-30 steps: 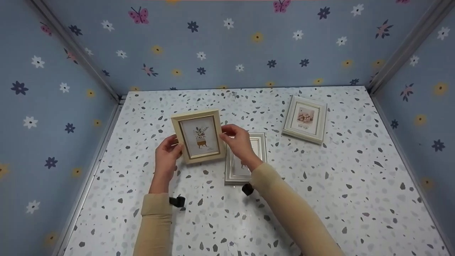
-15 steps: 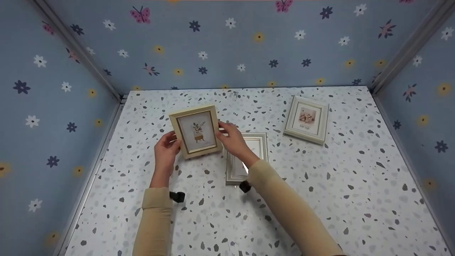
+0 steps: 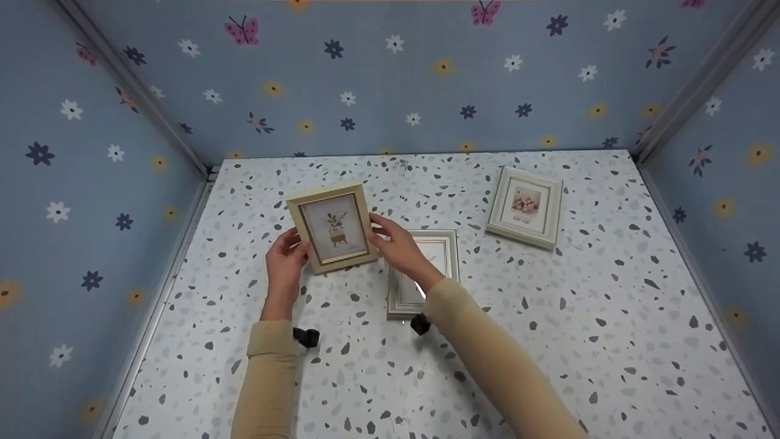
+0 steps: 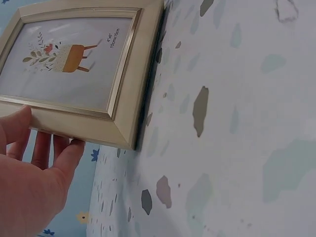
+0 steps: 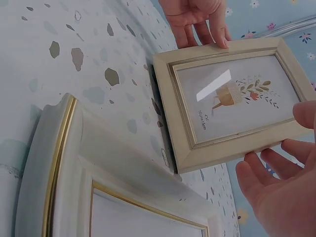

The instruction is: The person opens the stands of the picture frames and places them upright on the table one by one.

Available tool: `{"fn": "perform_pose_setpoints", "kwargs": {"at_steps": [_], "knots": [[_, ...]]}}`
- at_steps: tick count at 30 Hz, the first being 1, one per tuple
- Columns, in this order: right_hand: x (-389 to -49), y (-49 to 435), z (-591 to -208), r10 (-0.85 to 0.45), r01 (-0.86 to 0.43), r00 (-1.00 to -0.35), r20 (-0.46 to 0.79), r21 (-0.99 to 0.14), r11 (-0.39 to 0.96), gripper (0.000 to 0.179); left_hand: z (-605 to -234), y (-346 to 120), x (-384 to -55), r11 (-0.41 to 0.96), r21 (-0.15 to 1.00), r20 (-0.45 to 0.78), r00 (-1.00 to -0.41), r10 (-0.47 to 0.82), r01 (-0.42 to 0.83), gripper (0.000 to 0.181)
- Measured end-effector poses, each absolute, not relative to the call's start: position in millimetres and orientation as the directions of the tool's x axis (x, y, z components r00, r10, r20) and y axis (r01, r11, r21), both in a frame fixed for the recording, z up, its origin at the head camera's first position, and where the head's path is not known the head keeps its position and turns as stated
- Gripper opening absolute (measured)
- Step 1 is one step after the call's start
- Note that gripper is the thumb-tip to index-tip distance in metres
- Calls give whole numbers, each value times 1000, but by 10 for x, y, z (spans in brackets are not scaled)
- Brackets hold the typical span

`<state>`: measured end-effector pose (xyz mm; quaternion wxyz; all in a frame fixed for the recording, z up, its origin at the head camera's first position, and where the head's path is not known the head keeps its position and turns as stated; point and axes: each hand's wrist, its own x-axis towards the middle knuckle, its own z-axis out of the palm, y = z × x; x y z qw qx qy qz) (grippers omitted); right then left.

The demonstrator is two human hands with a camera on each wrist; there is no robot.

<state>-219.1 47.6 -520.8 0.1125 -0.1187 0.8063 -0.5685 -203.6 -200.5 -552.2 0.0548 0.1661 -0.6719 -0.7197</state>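
Picture frame (image 3: pixel 333 228) is standing between my two hands, its face turning back toward me, its long axis running upward between my palms and its top tipping toward my left. My left hand (image 3: pixel 284 262) is pinching one long side below its midpoint, thumb on the front, fingers reaching round the edge. My right hand (image 3: pixel 397 245) is gripping the opposite long side, thumb forward and fingers curling at the border. Both grips are parting only about as far as the frame's edge is demanding. Neither hand is lying nearer, since each is touching its own side. Whether the bottom edge is resting on the table (image 3: pixel 365 378) or hovering just above, I cannot tell. Beneath my right wrist, a silver frame (image 3: pixel 437 249) is lying flat, partly hidden; well apart, beyond my right hand and farther right, a white frame (image 3: pixel 526 207) is lying face up.
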Motion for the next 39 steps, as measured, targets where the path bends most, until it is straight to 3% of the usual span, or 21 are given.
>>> {"fn": "perform_pose_setpoints", "kwargs": {"at_steps": [17, 28, 33, 39], "knots": [[-2100, 626, -5322, -305, -38, -951, -50, -960, 276, 46, -5546, -2066, -1918, -153, 975, -202, -925, -323, -160, 39], [-2044, 897, -5332, -213, -42, -977, -26, -950, 309, 38, -5568, -2048, -1833, -182, 962, -257, -901, -348, -204, 31], [-1979, 1003, -5304, -161, -21, -987, -19, -970, 244, 34, -5535, -1957, -1778, -174, 958, -276, -898, -343, -228, 20], [-1859, 1145, -5310, -96, 3, -995, -18, -989, 149, 33, -5540, -1852, -1722, -195, 961, -251, -916, -313, -196, 21]]}}
